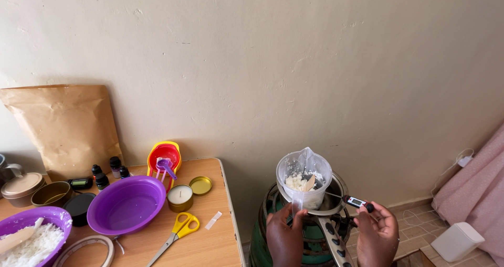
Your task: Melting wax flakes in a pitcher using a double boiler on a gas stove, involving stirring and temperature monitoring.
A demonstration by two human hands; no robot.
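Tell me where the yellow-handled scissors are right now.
In the head view, the yellow-handled scissors lie on the wooden table at lower left-centre, just below the small candle tin and right of the purple bowl.

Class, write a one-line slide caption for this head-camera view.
Left hand steadies a plastic jug of white flakes in a pot; right hand holds a probe thermometer.

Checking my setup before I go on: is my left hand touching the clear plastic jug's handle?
Touching. The head view shows the left hand with fingers closed around the clear plastic jug's handle.
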